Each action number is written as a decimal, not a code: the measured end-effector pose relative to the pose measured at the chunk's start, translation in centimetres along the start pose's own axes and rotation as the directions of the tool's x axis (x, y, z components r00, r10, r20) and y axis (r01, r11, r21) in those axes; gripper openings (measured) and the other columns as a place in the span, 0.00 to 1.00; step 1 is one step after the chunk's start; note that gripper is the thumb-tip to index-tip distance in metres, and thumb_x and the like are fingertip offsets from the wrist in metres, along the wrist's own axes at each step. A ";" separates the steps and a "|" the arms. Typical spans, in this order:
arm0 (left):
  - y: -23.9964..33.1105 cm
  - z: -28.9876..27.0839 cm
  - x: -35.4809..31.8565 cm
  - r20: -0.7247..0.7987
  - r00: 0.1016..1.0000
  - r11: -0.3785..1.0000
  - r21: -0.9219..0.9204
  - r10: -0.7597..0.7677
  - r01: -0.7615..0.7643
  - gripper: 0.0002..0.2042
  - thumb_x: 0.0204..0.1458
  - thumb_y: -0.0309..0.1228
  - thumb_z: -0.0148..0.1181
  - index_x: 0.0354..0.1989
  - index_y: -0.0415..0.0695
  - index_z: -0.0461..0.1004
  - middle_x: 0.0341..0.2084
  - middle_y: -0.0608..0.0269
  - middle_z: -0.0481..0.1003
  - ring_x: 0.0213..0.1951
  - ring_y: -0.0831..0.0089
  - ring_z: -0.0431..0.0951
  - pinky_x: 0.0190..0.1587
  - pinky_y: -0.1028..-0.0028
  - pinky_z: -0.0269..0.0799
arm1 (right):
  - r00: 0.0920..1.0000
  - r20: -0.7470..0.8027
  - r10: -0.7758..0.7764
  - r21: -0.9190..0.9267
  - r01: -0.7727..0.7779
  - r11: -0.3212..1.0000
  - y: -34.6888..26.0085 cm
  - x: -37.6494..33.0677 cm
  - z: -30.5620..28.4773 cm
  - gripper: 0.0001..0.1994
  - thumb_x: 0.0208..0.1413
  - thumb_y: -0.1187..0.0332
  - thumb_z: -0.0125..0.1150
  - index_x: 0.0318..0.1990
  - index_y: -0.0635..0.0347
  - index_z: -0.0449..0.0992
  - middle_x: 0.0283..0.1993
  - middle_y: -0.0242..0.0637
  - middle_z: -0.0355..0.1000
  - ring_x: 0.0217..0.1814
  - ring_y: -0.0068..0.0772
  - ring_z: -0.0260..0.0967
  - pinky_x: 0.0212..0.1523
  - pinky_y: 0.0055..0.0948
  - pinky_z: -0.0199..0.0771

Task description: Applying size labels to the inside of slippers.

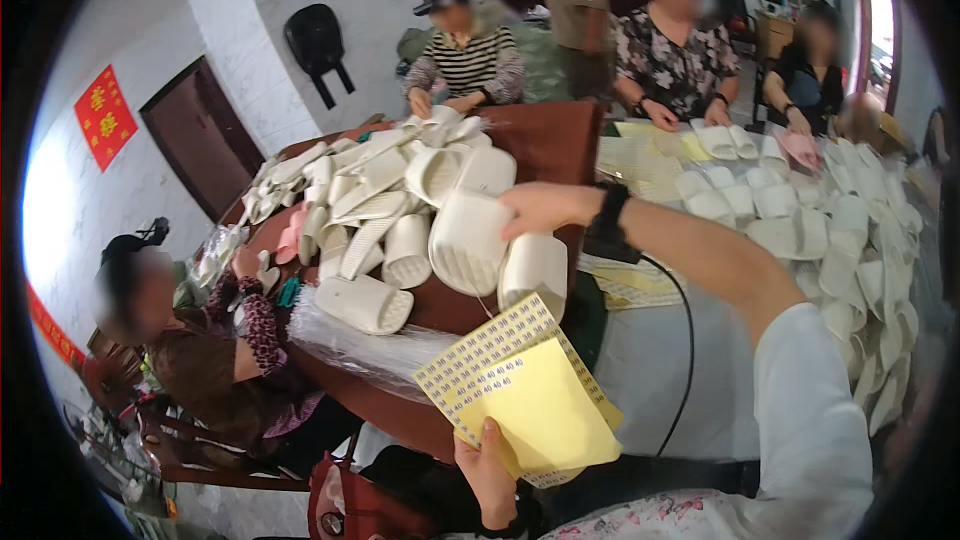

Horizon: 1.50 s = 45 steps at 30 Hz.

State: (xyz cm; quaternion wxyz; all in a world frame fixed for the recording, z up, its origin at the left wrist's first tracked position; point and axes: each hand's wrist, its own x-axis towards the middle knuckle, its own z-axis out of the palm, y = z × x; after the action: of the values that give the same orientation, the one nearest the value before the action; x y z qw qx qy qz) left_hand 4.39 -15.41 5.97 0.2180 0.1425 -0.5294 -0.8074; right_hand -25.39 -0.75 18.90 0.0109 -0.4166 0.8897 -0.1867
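My left hand (487, 475) grips the lower edge of yellow sticker sheets (525, 390), one covered with small round labels, held up near the table's front. My right hand (540, 208), with a black band on the wrist, reaches across and touches the top edge of a white slipper (466, 242) standing sole-out on the brown table (545, 140). A second white slipper (533, 270) stands just below that hand. Behind them lies a pile of white slippers (385, 190).
A seated person (180, 340) works at the table's left edge beside clear plastic bags (360, 345). Several people sit or stand at the far side. More white slippers (850, 240) cover the surface at right. A black cable (685, 340) hangs from my right wrist.
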 end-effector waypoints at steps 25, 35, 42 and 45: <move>-3.6 10.7 -0.8 0.593 0.658 0.788 -0.064 -0.464 0.612 0.15 0.54 0.22 0.46 0.50 0.36 0.61 0.45 0.54 0.69 0.43 0.67 0.73 0.43 0.70 0.72 | 0.570 0.299 0.765 0.839 0.225 -0.495 -2.4 -39.2 13.1 0.16 0.58 0.70 0.46 0.51 0.70 0.58 0.51 0.48 0.63 0.51 0.39 0.65 0.49 0.31 0.69; -13.3 15.1 -3.3 0.605 0.634 0.857 0.175 -0.482 0.484 0.16 0.56 0.30 0.45 0.51 0.37 0.60 0.45 0.57 0.69 0.39 0.70 0.72 0.40 0.73 0.70 | 0.517 -0.314 0.796 0.235 -0.770 0.593 -5.9 -44.1 16.8 0.38 0.39 0.58 0.64 0.57 0.67 0.56 0.59 0.62 0.47 0.56 0.62 0.50 0.56 0.44 0.53; -15.4 18.9 -5.8 0.469 0.779 0.908 0.183 -0.417 0.377 0.14 0.53 0.24 0.50 0.48 0.37 0.62 0.41 0.59 0.70 0.39 0.72 0.72 0.40 0.73 0.69 | 0.399 -0.452 0.798 0.342 -0.749 0.568 -4.2 -46.0 16.9 0.26 0.39 0.67 0.61 0.51 0.58 0.65 0.55 0.55 0.54 0.54 0.56 0.53 0.51 0.43 0.59; -15.7 18.8 -3.6 0.525 0.722 0.893 0.263 -0.450 0.365 0.14 0.53 0.25 0.51 0.48 0.37 0.63 0.41 0.58 0.71 0.39 0.71 0.73 0.41 0.74 0.69 | 0.431 -0.393 0.812 0.381 -0.727 0.571 -6.3 -44.8 17.5 0.25 0.38 0.64 0.63 0.48 0.58 0.67 0.48 0.52 0.57 0.50 0.53 0.56 0.48 0.42 0.60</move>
State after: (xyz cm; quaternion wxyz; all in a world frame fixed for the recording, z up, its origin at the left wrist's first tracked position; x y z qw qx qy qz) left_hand -4.36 6.69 -0.89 -0.1453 0.0211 -0.5811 -0.8005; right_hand 11.57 23.28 -1.29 -0.1182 0.1076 0.9284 -0.3354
